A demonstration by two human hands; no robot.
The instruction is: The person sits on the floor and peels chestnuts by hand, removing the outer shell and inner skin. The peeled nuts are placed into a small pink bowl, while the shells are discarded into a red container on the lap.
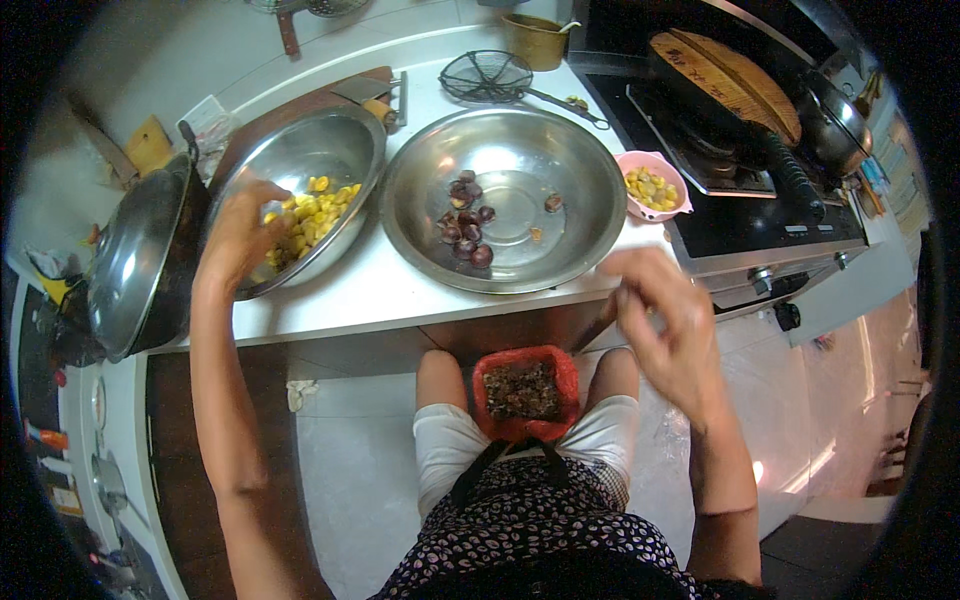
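Note:
My left hand reaches over the rim of a tilted stainless steel bowl on the counter. Its thumb and fingers are apart beside peeled yellow chestnuts in that bowl. To the right, a wide stainless steel basin contains several brown chestnuts in their shells and a few small bits. My right hand, slightly blurred, is in front of the counter edge at the basin's lower right. Its curled fingers hold what looks like a knife, with the blade slanting down and left.
A pink bowl of yellow pieces stands between the basin and the stove. Behind the basin lies a wire skimmer. At left is a lidded wok. A red-lined bin with dark scraps sits between my knees.

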